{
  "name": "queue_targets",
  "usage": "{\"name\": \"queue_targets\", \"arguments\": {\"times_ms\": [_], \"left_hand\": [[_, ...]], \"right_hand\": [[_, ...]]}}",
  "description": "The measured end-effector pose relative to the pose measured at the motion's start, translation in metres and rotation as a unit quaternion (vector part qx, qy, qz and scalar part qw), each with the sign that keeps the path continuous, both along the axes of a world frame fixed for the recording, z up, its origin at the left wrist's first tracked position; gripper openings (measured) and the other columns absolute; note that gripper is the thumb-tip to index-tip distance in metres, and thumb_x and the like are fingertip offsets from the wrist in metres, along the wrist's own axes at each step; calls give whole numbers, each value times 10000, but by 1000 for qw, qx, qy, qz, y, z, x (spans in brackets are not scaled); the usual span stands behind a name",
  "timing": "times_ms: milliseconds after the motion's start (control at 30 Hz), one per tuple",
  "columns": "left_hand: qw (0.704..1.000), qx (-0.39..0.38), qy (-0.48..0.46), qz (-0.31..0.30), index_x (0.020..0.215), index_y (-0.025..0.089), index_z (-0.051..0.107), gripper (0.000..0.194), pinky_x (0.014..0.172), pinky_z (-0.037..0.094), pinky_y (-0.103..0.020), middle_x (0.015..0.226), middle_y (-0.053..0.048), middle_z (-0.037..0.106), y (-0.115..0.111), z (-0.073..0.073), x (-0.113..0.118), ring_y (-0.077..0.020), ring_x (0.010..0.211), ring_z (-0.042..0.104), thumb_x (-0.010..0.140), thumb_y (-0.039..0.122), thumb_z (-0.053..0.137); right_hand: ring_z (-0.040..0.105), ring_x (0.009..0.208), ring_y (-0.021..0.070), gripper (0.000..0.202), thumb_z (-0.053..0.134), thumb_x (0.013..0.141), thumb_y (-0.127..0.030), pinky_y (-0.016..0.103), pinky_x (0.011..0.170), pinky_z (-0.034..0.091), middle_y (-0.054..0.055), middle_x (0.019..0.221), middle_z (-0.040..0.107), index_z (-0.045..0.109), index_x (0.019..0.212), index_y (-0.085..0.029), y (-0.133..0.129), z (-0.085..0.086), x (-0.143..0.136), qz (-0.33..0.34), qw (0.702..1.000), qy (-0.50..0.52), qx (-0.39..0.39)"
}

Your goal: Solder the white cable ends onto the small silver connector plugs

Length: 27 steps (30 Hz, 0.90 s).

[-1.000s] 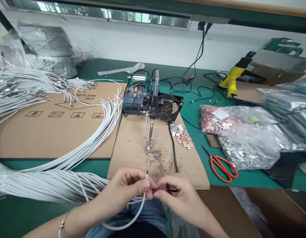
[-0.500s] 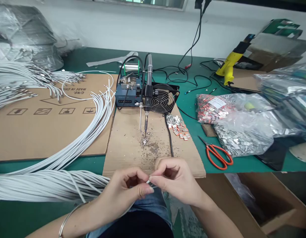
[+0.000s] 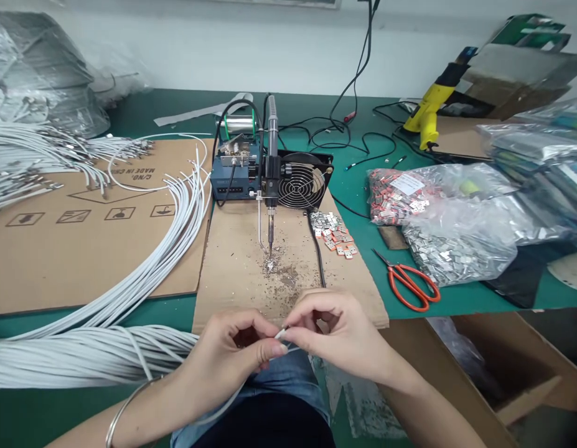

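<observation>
A white cable [image 3: 228, 403] runs up from my lap into my left hand [image 3: 227, 354], which pinches it between thumb and fingers close to its end. Thumb and index finger of my right hand [image 3: 339, 333] are closed on the tip of that same cable, so its very end is mostly hidden. Both hands meet over my lap at the front edge of the cardboard mat [image 3: 236, 274]. Beyond them, a soldering iron [image 3: 272, 168] points down in its stand above solder bits on the mat. Orange and metal USB connectors [image 3: 339, 239] lie to its right.
White cables [image 3: 176, 249] lie bundled on the left over cardboard. A blue soldering unit [image 3: 234, 180], a solder spool [image 3: 240, 126] and a fan [image 3: 302, 183] stand behind. Scissors [image 3: 409, 283], bags of connectors [image 3: 459, 252] and a yellow heat gun [image 3: 428, 115] are on the right.
The view has shifted slightly. My hands stay together on the cable, with a little more of its white end showing between the fingertips.
</observation>
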<state>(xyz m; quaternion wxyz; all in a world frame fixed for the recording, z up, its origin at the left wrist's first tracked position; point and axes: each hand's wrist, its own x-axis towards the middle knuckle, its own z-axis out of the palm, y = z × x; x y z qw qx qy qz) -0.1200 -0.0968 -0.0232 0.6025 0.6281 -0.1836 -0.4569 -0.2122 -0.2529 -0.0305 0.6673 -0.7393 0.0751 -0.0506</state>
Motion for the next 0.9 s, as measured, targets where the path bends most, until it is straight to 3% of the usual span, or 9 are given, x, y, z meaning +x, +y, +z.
{"name": "queue_targets", "arguments": {"times_ms": [167, 333, 467, 567, 667, 800, 900], "left_hand": [[1000, 1, -23, 4, 627, 140, 625, 124, 427, 359, -174, 493, 31, 530, -4, -2, -2, -84, 446, 470, 678, 221, 703], [996, -37, 62, 45, 565, 136, 574, 252, 429, 378, -158, 440, 37, 545, -13, 3, -2, -72, 414, 480, 601, 277, 781], [990, -59, 110, 57, 559, 133, 543, 358, 430, 406, -156, 431, 24, 571, -17, 1, -4, -73, 401, 501, 566, 361, 819], [985, -103, 125, 57, 551, 130, 528, 391, 417, 412, -154, 425, 18, 575, -20, -7, -7, -72, 391, 498, 573, 392, 817], [978, -143, 139, 56, 553, 129, 526, 384, 393, 413, -152, 421, 25, 568, -19, -15, -8, -68, 373, 489, 580, 377, 819], [980, -126, 140, 68, 580, 119, 575, 314, 416, 431, -154, 490, 15, 606, -10, -10, -6, -72, 404, 527, 607, 322, 814], [988, -70, 131, 38, 599, 112, 619, 312, 435, 434, -169, 509, -5, 620, -3, -2, -4, -81, 412, 536, 606, 363, 805]], "right_hand": [[411, 475, 70, 78, 704, 712, -185, 185, 418, 300, -26, 523, 506, 661, 660, -144, 0, -4, 4, -10, 999, 28, 22], [465, 531, 81, 98, 647, 748, -117, 196, 463, 344, -12, 589, 545, 626, 657, -149, 11, -13, 6, -69, 991, -105, 53], [460, 475, 73, 140, 654, 745, -112, 187, 420, 362, -29, 571, 484, 590, 630, -156, 31, -19, 10, -149, 963, -195, 111], [484, 397, 63, 114, 621, 783, -113, 173, 336, 368, -28, 621, 473, 601, 688, -174, 50, -26, 14, -195, 935, -235, 182], [481, 355, 55, 124, 602, 813, -112, 171, 296, 360, -20, 653, 481, 606, 717, -189, 58, -30, 15, -221, 922, -247, 202], [520, 447, 90, 56, 668, 771, -172, 204, 375, 402, -1, 669, 533, 617, 759, -189, 41, -26, 11, -127, 952, -188, 208], [421, 470, 85, 130, 723, 710, -228, 203, 403, 331, -8, 586, 528, 654, 797, -160, 16, -17, 8, -40, 988, -88, 123]]}}
